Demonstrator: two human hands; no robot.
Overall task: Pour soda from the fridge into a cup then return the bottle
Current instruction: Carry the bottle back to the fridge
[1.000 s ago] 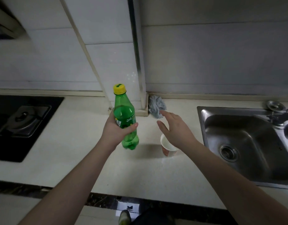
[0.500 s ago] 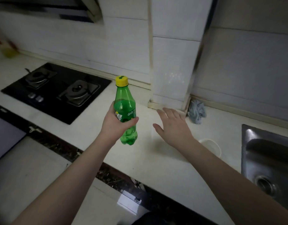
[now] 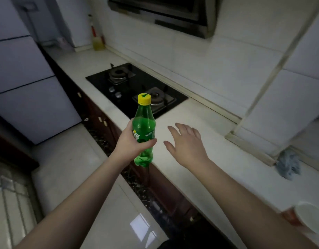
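Note:
My left hand [image 3: 131, 142] grips a green soda bottle [image 3: 144, 123] around its label. The bottle is upright, its yellow cap on, held in the air over the counter's front edge. My right hand [image 3: 186, 143] hovers beside the bottle with fingers spread, holding nothing. The white paper cup [image 3: 307, 215] with a red band stands on the counter at the lower right, partly cut off by the frame edge. The fridge [image 3: 23, 83], pale and closed, fills the left side of the view.
A black gas hob [image 3: 137, 87] is set into the white counter [image 3: 200, 169] beyond the bottle. A range hood [image 3: 166, 13] hangs above it. A grey rag [image 3: 288, 165] lies by the tiled pillar. A yellow bottle [image 3: 98, 43] stands at the far counter end.
The view has swung left: the sink is out of frame, the cup has slid to the lower right corner, and the fridge has come into sight. My hands keep the same pose.

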